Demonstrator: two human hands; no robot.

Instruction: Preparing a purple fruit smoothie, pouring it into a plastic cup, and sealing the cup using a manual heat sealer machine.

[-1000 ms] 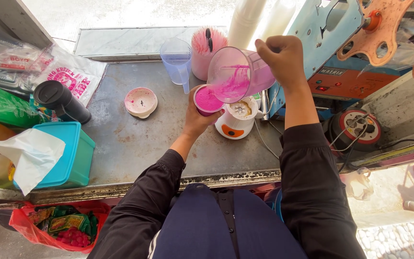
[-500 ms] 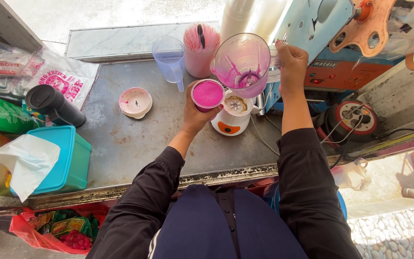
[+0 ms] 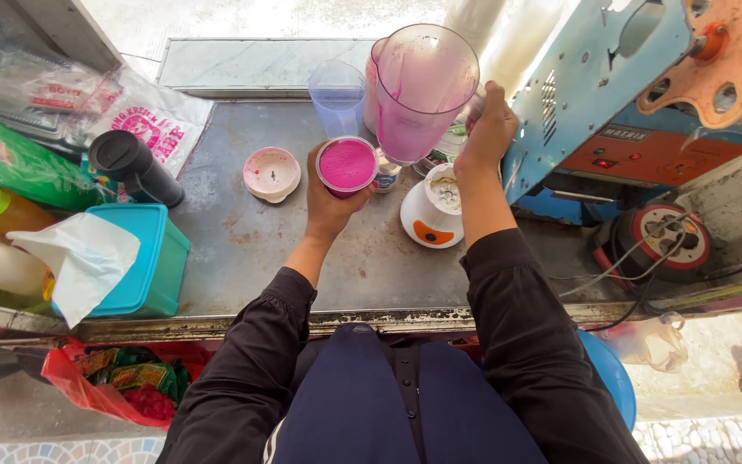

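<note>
Gripping round plastic cup (image 3: pixel 347 167) w/ left hand (image 3: pixel 326 199); right hand (image 3: pixel 488 131) fingers clasp clear pink-smeared blender jug (image 3: pixel 423 90).

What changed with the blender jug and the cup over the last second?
The right hand tipped the blender jug back upright, ending the pour, and lifted it off to the side of the cup. The left hand holds the full pink cup as before.
</note>
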